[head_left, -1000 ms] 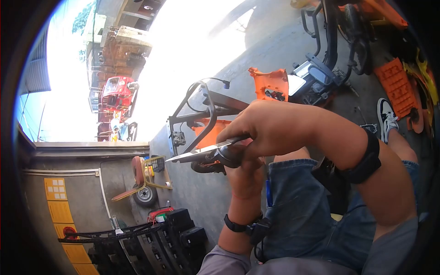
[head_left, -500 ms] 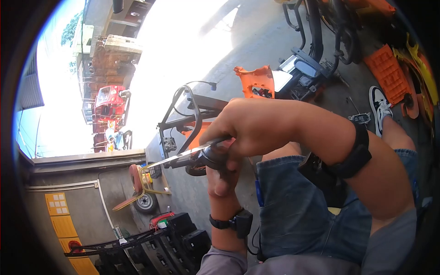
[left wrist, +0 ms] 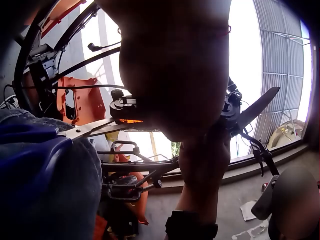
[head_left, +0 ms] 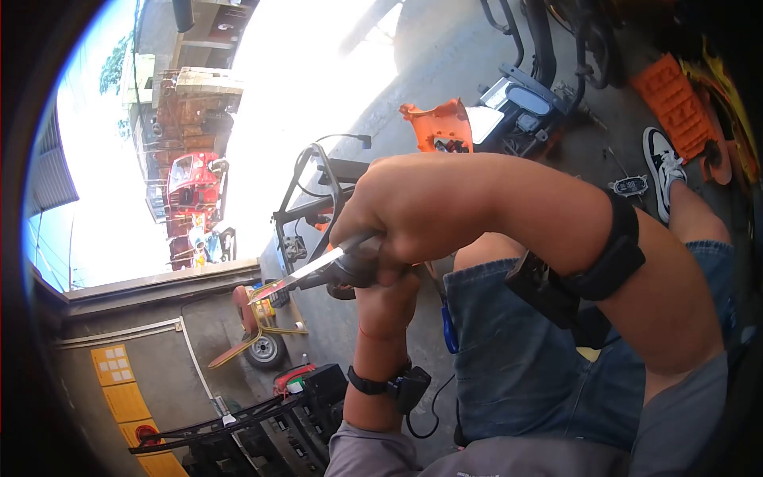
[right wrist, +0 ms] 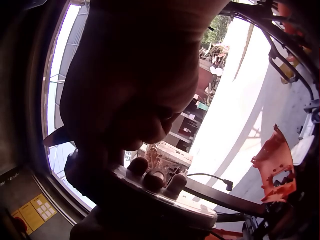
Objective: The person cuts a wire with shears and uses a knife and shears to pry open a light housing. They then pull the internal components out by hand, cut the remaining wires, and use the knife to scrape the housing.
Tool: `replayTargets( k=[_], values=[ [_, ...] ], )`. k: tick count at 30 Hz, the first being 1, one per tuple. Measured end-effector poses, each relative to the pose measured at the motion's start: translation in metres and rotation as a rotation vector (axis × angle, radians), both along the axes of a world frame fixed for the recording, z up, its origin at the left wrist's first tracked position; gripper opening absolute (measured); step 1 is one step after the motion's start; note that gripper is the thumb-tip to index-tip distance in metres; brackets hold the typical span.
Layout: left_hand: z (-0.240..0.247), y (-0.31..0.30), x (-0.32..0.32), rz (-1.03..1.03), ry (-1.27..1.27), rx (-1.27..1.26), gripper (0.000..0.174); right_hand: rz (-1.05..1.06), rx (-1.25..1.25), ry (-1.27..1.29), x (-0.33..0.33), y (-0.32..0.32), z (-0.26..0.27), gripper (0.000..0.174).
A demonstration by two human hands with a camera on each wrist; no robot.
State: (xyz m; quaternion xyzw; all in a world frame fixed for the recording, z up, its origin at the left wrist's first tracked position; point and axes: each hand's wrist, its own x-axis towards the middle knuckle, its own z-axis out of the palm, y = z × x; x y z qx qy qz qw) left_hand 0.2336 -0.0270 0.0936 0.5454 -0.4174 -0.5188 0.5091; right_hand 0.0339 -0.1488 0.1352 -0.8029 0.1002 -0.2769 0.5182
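Note:
In the head view my right hand (head_left: 421, 211) reaches over my left hand (head_left: 388, 306). The right hand's fingers are curled round a long, flat, pointed blade-like piece (head_left: 306, 272) that sticks out leftward. Right under it is a dark, rounded part (head_left: 358, 266). In the right wrist view the left hand's fingertips curl over a rounded part with a pale, glossy edge (right wrist: 195, 207). A blue-handled tool (head_left: 450, 330) slants beside the left hand against the thigh. The left wrist view shows its blue loop handles (left wrist: 37, 150) and metal blades (left wrist: 95, 128). The palms are hidden.
Ahead stands a black tubular frame (head_left: 334, 171), with an orange plastic panel (head_left: 441, 126) beyond it. A metal and black assembly (head_left: 524, 103) lies on the floor. Black parts (head_left: 306, 405) and a wheel (head_left: 265, 350) are at the lower left. An orange ribbed panel (head_left: 675, 103) lies near a shoe (head_left: 664, 163).
Both hands have moved leftward together with the blade-like piece and the dark part. The blade now slopes more steeply down to the left. More of the blue-handled tool shows.

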Motion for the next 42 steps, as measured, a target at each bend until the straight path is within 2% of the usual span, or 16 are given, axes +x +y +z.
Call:
replayTargets(
  k=[3,8,10,12,14,15,17,20,25,27,28,30,37,39,40,42],
  values=[
    [-0.008,0.001,-0.004,0.065,0.209,-0.053,0.061,-0.016,-0.012,-0.013,0.006,0.001,-0.004,0.031],
    [0.004,-0.002,-0.025,0.104,0.165,-0.134,0.072,-0.104,-0.003,-0.099,0.005,0.017,-0.016,0.035],
    [0.011,-0.004,-0.033,0.079,0.093,-0.122,0.075,-0.372,0.318,-0.155,-0.022,0.039,-0.006,0.034],
    [0.007,-0.007,-0.036,0.182,0.046,-0.305,0.028,-0.397,0.564,0.032,-0.058,0.059,0.002,0.029],
    [0.009,-0.008,-0.042,0.219,0.035,-0.305,0.024,-0.540,0.441,0.219,-0.082,0.081,-0.009,0.017],
    [0.009,-0.007,-0.043,0.254,0.023,-0.304,0.020,-0.537,0.443,0.221,-0.090,0.090,-0.014,0.017],
    [0.008,-0.006,-0.043,0.233,0.030,-0.299,0.023,-0.558,0.237,0.458,-0.099,0.106,-0.022,0.013],
    [0.008,-0.007,-0.048,0.213,0.026,-0.305,0.028,-0.664,0.193,0.269,-0.084,0.128,-0.030,0.013],
    [0.006,-0.005,-0.046,0.188,0.028,-0.318,0.034,-0.705,0.087,0.210,-0.065,0.137,-0.035,0.016],
    [0.002,-0.005,-0.044,0.018,-0.504,-0.518,0.035,-0.715,0.062,0.244,-0.060,0.137,-0.036,0.018],
    [0.004,-0.005,-0.046,0.018,-0.503,-0.521,0.035,-0.725,0.049,0.219,-0.058,0.136,-0.036,0.019],
    [0.012,-0.004,-0.052,0.185,0.060,-0.306,0.034,-0.736,0.035,0.191,-0.054,0.137,-0.033,0.019],
    [0.007,-0.005,-0.043,0.181,0.028,-0.307,0.030,-0.706,0.061,0.249,-0.056,0.147,-0.013,0.019],
    [0.002,-0.008,-0.033,-0.070,-0.901,-0.675,0.028,-0.707,0.061,0.232,-0.057,0.148,-0.007,0.019],
    [0.004,-0.006,-0.038,-0.069,-0.901,-0.676,0.028,-0.707,0.022,0.244,-0.057,0.147,-0.004,0.019],
    [0.010,-0.001,-0.055,0.179,-0.213,-0.353,0.027,-0.712,-0.021,0.257,-0.057,0.146,-0.001,0.020]
  ],
)
